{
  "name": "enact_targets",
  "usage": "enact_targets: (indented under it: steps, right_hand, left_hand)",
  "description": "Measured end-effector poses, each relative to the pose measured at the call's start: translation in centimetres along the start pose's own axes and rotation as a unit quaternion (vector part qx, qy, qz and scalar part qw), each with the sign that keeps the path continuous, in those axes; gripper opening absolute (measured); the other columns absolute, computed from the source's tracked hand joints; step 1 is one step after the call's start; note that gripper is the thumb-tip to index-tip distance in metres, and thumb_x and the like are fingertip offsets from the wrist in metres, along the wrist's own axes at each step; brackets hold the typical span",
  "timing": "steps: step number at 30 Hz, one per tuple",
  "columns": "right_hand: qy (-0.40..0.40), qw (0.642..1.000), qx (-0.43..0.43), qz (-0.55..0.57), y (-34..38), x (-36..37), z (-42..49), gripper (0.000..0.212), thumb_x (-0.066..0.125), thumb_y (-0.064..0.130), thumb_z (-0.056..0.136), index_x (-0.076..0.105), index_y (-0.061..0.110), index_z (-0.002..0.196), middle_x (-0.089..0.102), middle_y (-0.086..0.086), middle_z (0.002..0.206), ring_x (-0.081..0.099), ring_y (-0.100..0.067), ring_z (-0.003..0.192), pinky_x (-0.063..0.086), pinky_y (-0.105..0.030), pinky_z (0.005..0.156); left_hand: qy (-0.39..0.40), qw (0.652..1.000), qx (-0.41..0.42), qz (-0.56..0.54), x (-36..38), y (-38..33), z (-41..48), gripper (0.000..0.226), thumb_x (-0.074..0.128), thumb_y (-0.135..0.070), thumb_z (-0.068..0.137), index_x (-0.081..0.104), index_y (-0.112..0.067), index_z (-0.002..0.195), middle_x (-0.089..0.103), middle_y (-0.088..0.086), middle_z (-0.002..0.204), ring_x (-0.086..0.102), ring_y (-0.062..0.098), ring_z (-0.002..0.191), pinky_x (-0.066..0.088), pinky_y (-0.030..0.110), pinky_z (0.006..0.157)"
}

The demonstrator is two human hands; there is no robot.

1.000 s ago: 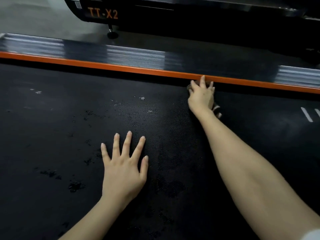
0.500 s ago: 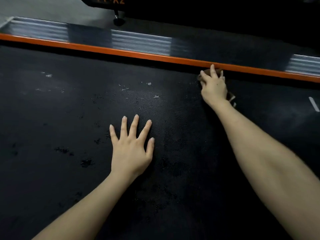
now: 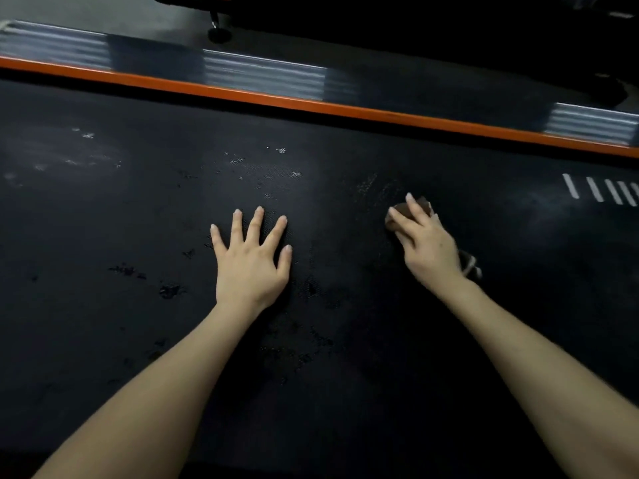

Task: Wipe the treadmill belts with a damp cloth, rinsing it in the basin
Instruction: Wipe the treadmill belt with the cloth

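On a half-wet treadmill belt (image 3: 103,340), the right hand (image 3: 430,247) presses a brown cloth (image 3: 420,206) under its fingers while the left hand (image 3: 250,267) rests flat, fingers spread; pale smudges (image 3: 65,157) await wiping.

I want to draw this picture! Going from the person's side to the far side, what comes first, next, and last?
Left hand flat on the black belt → white specks → orange stripe → grey ribbed side rail → floor → little black foot of another machine.

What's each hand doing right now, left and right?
Left hand: open, flat on the belt, holding nothing.
Right hand: pressed over the brown cloth, fingers on it.
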State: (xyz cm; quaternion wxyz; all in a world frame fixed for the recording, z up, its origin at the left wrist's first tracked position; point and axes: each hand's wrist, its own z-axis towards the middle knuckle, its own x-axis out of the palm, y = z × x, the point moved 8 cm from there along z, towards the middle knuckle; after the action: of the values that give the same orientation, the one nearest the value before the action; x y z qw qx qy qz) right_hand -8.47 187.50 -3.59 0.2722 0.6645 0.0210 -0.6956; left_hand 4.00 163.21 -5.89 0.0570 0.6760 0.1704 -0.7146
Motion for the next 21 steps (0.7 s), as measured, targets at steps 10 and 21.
enact_targets:
  steps: [10,21]
  right_hand:
    - [0.073,0.965,-0.25,0.012,12.2,2.8,-13.5,0.047,0.041,0.018,0.085,0.055,0.023,0.13,0.038,-0.007,0.148,0.037,-0.041,0.132,0.03,-0.05,0.107]
    - [0.015,0.999,-0.034,0.012,9.3,1.4,-13.7,0.042,0.047,0.018,0.091,0.053,0.025,0.133,0.031,-0.004,0.152,0.027,-0.05,0.133,0.03,-0.052,0.107]
  left_hand:
    - [-0.003,1.0,0.014,-0.021,-0.6,0.2,-0.1,0.052,0.03,-0.047,0.098,0.026,-0.036,0.148,0.016,0.003,0.159,0.002,0.03,0.146,-0.005,0.056,0.114]
    - [0.0,0.995,0.077,-0.055,-0.8,-0.2,-7.4,0.062,0.014,-0.05,0.09,0.045,-0.03,0.14,0.033,0.002,0.153,0.019,0.033,0.144,0.003,0.056,0.114]
